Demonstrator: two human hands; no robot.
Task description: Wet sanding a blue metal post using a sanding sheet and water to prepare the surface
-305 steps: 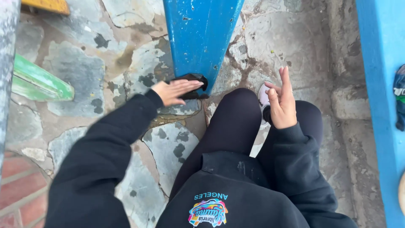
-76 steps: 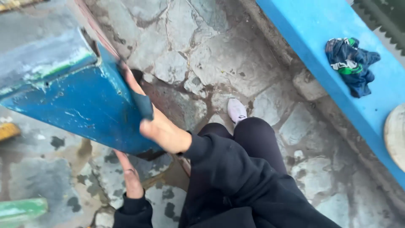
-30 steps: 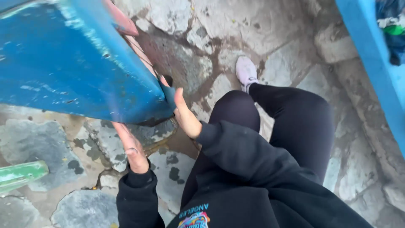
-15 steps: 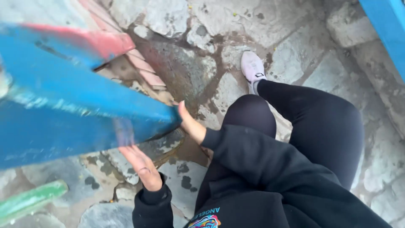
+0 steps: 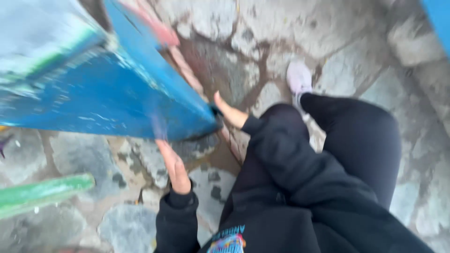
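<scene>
the big blue metal piece (image 5: 108,100) fills the upper left of the view, tilted, its pointed lower corner hanging above the stone floor (image 5: 243,42), and it is blurred. it looks heavy and awkward, which would explain why both hands sit right at that low corner, one to each side, where the weight comes down.

the right hand (image 5: 229,112) presses against the tip of the corner from the right, thumb up, fingers tucked behind the edge so i cannot tell how far they curl round it. the left hand (image 5: 173,164) comes up from below, palm toward the underside, fingertips meeting the bottom edge; it looks flat and spread, bracing more than clutching, though the blur hides the detail. so the piece lies above and to the left of both hands, touching each.

outward from there: black sleeves, a black top with a bright printed patch (image 5: 227,241), black-clad legs bent under the person, and a white shoe (image 5: 299,77) planted on the flagstones just right of the corner. a green bar (image 5: 42,194) lies at lower left, well apart. a blue edge (image 5: 438,14) shows at top right.
</scene>
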